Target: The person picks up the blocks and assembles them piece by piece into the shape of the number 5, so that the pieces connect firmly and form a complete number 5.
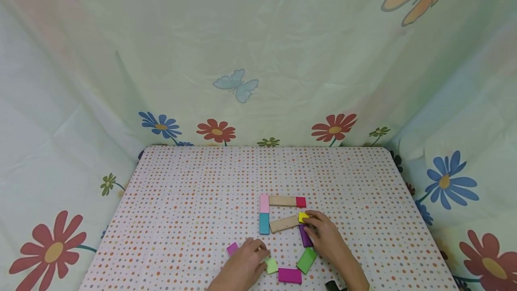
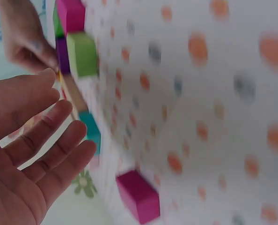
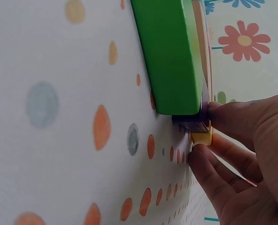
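Note:
My right hand (image 1: 329, 242) is at the yellow block (image 1: 303, 217), its fingertips on that block and the thumb against the purple block (image 1: 304, 236) beside it. The green block (image 3: 171, 61) stands close by in the right wrist view. Over the near part of the table, my left hand (image 1: 242, 265) holds nothing, fingers loosely bent. The light green block (image 1: 272, 265) lies just right of its fingertips, a small magenta block (image 2: 138, 197) on its other side. One wooden plank (image 1: 284, 224) runs from the yellow block to the teal block (image 1: 264, 223).
A pink block (image 1: 264, 203) touches the teal one end to end. From it another wooden plank (image 1: 282, 201) leads to a red block (image 1: 300, 202). A magenta block (image 1: 290, 275) lies near the front. Beside the right forearm is a black object (image 1: 332, 285), partly cut off.

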A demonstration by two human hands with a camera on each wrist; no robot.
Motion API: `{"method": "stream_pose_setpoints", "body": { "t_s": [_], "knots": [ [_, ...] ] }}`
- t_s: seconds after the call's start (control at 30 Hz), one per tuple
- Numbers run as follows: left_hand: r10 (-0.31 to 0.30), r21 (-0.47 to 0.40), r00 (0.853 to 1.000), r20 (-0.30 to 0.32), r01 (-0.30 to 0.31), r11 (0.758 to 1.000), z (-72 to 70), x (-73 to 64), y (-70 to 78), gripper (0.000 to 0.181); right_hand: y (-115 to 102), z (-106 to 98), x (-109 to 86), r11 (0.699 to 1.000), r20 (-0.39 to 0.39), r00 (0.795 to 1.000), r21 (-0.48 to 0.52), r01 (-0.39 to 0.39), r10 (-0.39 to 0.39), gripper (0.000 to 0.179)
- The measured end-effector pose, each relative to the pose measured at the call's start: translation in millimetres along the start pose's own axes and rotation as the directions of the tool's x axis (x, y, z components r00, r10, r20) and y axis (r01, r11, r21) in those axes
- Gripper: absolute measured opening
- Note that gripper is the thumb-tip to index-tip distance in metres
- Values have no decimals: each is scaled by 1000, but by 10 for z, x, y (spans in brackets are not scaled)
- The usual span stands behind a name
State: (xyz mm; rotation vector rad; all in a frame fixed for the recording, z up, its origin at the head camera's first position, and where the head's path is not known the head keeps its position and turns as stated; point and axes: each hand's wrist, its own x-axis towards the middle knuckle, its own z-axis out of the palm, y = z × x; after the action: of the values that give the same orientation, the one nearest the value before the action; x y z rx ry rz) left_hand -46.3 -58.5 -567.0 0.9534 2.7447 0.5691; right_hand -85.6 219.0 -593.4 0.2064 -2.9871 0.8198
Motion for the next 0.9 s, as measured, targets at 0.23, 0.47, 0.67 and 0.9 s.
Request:
{"method": "stream_pose_setpoints", "body": {
  "t_s": [0.23, 0.47, 0.67, 0.9],
  "knots": [
    [-104, 76, 989, -101, 112, 991, -136, -68, -239, 25, -1, -4, 7, 1000, 8, 1000, -4, -3, 3, 21],
    [-191, 62, 979, -73, 196, 979, -121, -126, -354, 21, 6, -4, 7, 1000, 21, 1000, -2, -17, 17, 21],
    [-184, 66, 982, -52, 187, 980, -67, -142, -372, 19, 1, -4, 17, 999, 39, 998, 6, -41, 41, 23],
    [-170, 77, 985, -39, 172, 982, -69, -64, -311, 16, 2, -2, 14, 999, 40, 998, 4, -38, 38, 23]
  ]
}}
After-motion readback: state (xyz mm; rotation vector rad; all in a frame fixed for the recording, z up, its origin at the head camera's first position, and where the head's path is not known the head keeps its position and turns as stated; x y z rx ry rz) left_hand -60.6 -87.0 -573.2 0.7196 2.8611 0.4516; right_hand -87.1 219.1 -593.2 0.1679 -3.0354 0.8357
